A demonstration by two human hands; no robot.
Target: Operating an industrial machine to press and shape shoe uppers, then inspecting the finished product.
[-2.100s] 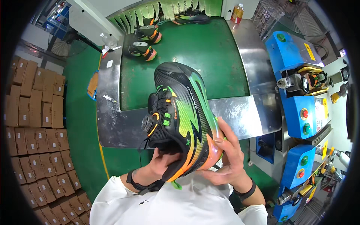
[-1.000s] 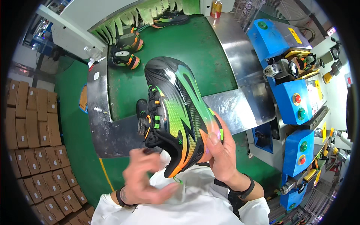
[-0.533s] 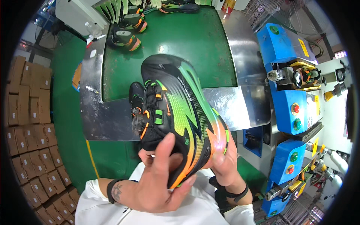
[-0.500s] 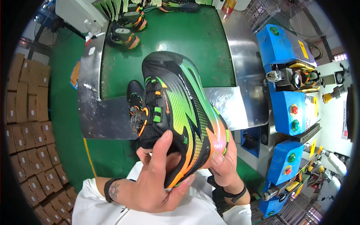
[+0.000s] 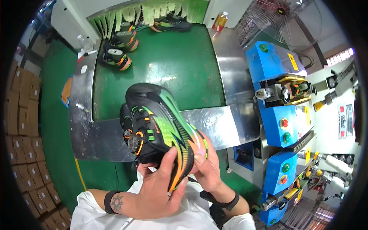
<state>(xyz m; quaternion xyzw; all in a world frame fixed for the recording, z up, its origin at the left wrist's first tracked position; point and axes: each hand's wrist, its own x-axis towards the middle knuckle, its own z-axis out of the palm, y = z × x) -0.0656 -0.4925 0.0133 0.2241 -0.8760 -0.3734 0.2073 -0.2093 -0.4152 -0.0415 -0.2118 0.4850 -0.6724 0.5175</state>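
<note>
1. Shoe [image 5: 163, 130]: held in both hands above the near edge of the metal-framed table [image 5: 245, 122].
2. Long axis: runs obliquely, heel near and right, toe far and left; the midsole edge lies on the right.
3. Left hand [image 5: 155, 189]: partly closed, gripping the collar at the ankle opening.
4. Right hand [image 5: 208, 168]: curled around the heel's right side, thumb against it.
5. Second shoe [image 5: 124, 119]: partly hidden behind the first; its support cannot be determined.
</note>
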